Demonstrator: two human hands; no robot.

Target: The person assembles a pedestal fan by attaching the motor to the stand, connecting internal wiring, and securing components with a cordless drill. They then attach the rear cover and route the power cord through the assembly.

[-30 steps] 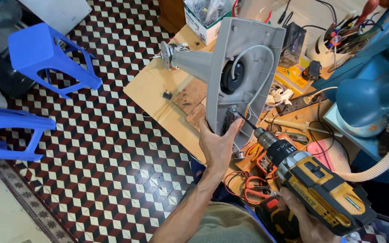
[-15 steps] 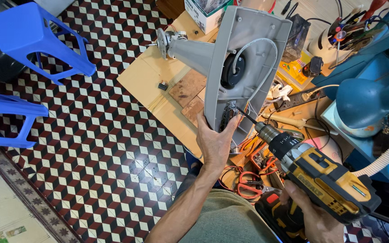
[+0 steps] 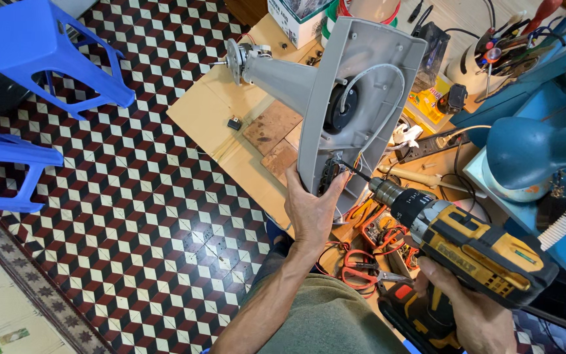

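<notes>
Head view: the left hand (image 3: 312,206) grips the lower edge of the upturned grey plastic fan base (image 3: 361,98), steadying it on the wooden counter (image 3: 214,121) so its underside faces the yellow-and-black cordless drill (image 3: 473,252), which the right hand (image 3: 473,314) holds by the handle with its bit at the base's wiring. Orange-handled scissors (image 3: 361,272), a white power strip (image 3: 427,141) and a teal desk lamp (image 3: 532,154) crowd the drill's side; blue plastic stools (image 3: 40,46) stand apart on the floor.

both hands (image 3: 314,208) (image 3: 473,313) closed in grips
</notes>
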